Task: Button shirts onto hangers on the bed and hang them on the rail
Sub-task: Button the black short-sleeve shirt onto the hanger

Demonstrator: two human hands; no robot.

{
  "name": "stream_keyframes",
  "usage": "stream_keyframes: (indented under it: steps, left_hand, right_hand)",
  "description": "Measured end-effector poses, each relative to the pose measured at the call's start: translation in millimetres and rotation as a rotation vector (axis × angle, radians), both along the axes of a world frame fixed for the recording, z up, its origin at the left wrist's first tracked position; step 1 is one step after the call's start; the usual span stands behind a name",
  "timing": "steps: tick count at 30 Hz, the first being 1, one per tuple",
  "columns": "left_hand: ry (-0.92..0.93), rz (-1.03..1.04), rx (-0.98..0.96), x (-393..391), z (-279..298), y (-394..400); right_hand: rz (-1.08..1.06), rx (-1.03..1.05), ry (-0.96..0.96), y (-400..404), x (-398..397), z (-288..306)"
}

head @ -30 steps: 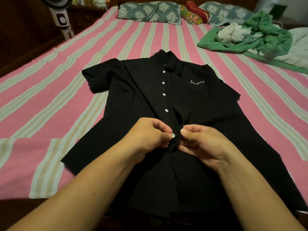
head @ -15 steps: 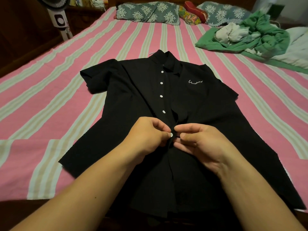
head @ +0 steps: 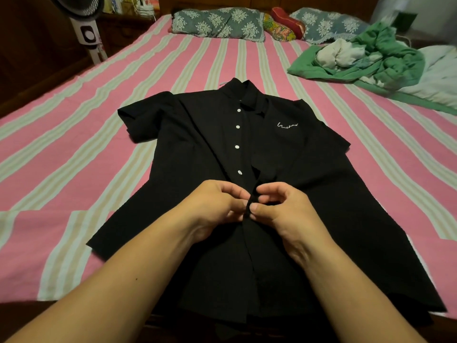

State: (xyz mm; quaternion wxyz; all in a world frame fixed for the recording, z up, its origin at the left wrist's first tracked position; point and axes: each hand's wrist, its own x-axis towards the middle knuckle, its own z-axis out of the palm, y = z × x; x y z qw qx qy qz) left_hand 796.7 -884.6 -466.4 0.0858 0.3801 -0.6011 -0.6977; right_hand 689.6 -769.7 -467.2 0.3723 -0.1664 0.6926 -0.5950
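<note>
A black short-sleeved shirt with white buttons and a small white script logo lies face up on the striped bed, collar away from me. A bit of a pale hanger hook pokes out left of the collar. My left hand and my right hand meet at the front placket, just below the lowest visible white button. Both pinch the black placket fabric between thumb and fingers. The button between them is hidden by my fingertips.
A crumpled heap of green and white clothes lies at the bed's far right. Floral pillows line the headboard. A standing fan is beside the bed at far left. The bed's near edge runs under the shirt hem.
The white button seen between my fingertips a second ago is now covered by the placket and my thumbs. My hands have closed in on each other.
</note>
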Motion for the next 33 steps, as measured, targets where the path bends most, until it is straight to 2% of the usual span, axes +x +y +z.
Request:
stream_keyframes:
  steps: [6, 10, 12, 17, 24, 29, 33]
  left_hand:
    - [-0.002, -0.006, 0.000, -3.8, -0.2, -0.3]
    - [0.028, -0.043, 0.019, -5.1, 1.2, 1.6]
    - [0.005, -0.032, -0.055, -2.7, 0.3, 2.0]
    - [0.028, 0.098, -0.020, -1.7, -6.4, -2.1]
    - [0.061, 0.110, -0.091, -4.8, -3.4, 2.4]
    - [0.101, 0.039, -0.003, -2.9, -1.3, -0.4]
    - [0.075, 0.019, 0.043, -1.5, -1.0, -2.8]
  right_hand:
    - [0.075, 0.116, 0.136, -1.4, -1.4, -1.5]
    - [0.095, 0.147, 0.489, -5.2, 4.2, -5.0]
    - [0.127, 0.162, 0.570, -4.9, 6.9, -3.8]
    - [0.113, 0.035, 0.257, 2.7, -5.0, 2.6]
    - [0.109, 0.114, 0.336, -1.5, -9.0, -6.1]
    - [0.171, 0.161, 0.441, 0.0, -11.3, -4.6]
    - [0.118, 0.159, 0.478, -3.4, -8.0, -6.7]
